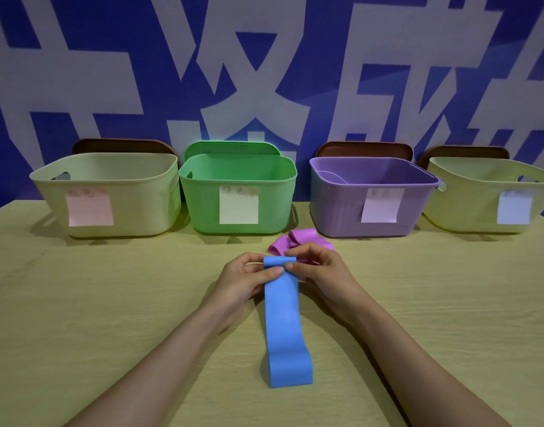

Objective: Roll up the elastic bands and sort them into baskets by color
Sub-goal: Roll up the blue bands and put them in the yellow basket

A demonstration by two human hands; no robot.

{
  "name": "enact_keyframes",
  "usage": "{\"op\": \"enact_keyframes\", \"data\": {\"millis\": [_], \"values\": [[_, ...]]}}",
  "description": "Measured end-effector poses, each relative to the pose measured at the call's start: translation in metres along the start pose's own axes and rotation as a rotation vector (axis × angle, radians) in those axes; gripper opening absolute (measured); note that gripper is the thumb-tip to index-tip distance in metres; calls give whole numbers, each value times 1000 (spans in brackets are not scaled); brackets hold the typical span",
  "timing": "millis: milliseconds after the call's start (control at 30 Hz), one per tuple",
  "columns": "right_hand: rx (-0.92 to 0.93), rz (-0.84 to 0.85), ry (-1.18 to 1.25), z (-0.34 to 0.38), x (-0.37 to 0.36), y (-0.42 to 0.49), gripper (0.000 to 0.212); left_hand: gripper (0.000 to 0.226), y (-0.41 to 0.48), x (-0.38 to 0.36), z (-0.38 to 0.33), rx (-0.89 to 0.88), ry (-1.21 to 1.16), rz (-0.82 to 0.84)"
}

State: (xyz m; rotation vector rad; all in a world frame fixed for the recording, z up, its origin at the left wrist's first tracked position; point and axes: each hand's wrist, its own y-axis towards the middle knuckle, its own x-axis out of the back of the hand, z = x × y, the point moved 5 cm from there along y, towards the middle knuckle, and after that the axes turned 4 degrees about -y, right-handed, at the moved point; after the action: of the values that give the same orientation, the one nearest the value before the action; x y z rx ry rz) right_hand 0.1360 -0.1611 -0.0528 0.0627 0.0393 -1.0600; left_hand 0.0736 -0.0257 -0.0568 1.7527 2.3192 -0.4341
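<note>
Straight ahead, blue band [283, 318], far end curled

Two bare hands, two bare forearms.
Left hand [243, 282] and right hand [318, 272] uncovered, forearms bare all the way down to the lower frame edge; slim wrists, short nails visible on both thumbs, skin smooth.

I log the left hand [243, 278] and the right hand [320, 272] both pinching the far end of the blue band [283, 318], where it is folded over. The rest lies flat on the table [79, 303]. A crumpled purple band [298, 238] sits just behind the hands, near the green basket [203, 204] and the purple basket [335, 204].
</note>
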Motion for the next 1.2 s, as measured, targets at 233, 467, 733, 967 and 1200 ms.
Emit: {"op": "enact_keyframes", "data": {"millis": [233,467,733,967,1200], "values": [[0,33,24,-1,-4,0,25,16,0,3,-2,-43,18,-15],[-15,50,41,-2,0,2,17,21,1,4,-6,-109,82,2],[-34,42,66,0,-2,0,11,32,3,5,-5,-100,79,2],[-51,-2,107,1,2,-1,18,20,1,0,0,0,-60,5],[-55,44,91,0,-1,-1,23,13,4,6,-2,-44,-37,-26]]}}
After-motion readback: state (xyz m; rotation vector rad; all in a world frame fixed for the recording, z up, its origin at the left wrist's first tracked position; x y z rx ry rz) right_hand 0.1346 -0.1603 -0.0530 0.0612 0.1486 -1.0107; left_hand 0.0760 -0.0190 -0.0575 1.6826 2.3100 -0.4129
